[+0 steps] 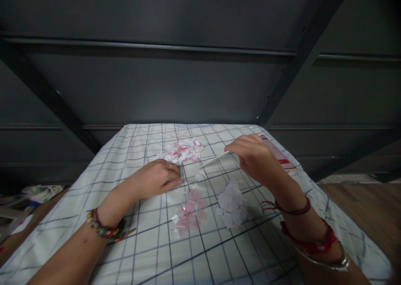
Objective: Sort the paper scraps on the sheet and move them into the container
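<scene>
While clutter [44,193] is sitting low at the far left, we're working at a counter [150,251] draped in white cloth with dark grid lines. We're wearing a beaded bracelet [102,228] and a ring [170,165] on the left. Our left hand [156,177] is lying low over the cloth, fingers half bent, thumb close under them; we can't tell whether it's gripping anything. Just beyond it, a mixed heap [183,151] of white and pink scraps is spreading out. Nearer us, a pink pile [191,209] is lying apart from that heap. A loose pale scrap [200,176] is sitting between those two, near the low end of a thin white stick [216,158]; can't tell if they're touching. Right of the pink pile, a white pile [233,205] is sitting separately. Our right hand [252,153] is hovering, fingers closed, pinching the stick's upper end and slanting it down-left. Behind that hand, a slab with a pink and red face [280,154] is lying near the right edge, partly hidden. We're wearing red cord bracelets [316,245] on that arm. Wooden floor [360,201] is showing far right.
</scene>
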### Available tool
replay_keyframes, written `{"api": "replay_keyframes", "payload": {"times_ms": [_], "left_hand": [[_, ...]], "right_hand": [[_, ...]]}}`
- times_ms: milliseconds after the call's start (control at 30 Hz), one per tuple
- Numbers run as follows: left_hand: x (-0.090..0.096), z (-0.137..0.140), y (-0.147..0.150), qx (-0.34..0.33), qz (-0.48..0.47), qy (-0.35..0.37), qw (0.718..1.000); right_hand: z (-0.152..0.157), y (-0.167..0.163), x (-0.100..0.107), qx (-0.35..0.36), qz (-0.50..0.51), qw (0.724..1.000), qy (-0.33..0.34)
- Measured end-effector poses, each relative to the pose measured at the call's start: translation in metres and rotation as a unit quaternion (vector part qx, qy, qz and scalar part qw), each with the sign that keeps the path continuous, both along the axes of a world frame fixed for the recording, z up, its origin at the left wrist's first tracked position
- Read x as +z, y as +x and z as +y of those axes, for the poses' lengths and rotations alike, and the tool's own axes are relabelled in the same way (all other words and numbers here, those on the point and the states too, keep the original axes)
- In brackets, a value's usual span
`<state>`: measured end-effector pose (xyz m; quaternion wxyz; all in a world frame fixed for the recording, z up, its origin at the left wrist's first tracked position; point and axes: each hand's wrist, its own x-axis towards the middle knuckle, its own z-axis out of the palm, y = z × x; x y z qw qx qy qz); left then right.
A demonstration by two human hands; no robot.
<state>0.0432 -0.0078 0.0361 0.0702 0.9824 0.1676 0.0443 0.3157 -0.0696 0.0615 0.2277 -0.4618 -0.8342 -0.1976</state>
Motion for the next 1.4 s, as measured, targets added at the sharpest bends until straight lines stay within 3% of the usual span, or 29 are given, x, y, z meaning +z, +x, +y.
{"api": "replay_keyframes", "payload": {"times_ms": [367,600,733,900,1033,1400], "left_hand": [[-0.001,0.001,0.000,0.003,0.005,-0.005,1.000],[-0.001,0.001,0.000,0.005,0.005,0.008,1.000],[-0.002,-0.001,0.001,0.019,-0.005,0.030,0.999],[-0.006,-0.008,0.008,0.007,-0.011,0.025,1.000],[-0.011,-0.011,0.013,-0.016,0.005,0.015,1.000],[-0.011,-0.013,0.017,0.001,0.016,0.025,1.000]], "right_hand": [[0.006,0.013,-0.002,0.092,0.062,0.993,0.028],[0.008,0.021,-0.002,0.115,0.060,0.992,0.001],[0.007,0.027,0.002,0.106,0.060,0.992,0.015],[0.002,0.032,0.007,0.110,0.047,0.992,-0.032],[-0.003,0.034,0.010,0.100,0.045,0.993,-0.031],[-0.013,0.026,0.017,0.077,0.011,0.994,-0.071]]}}
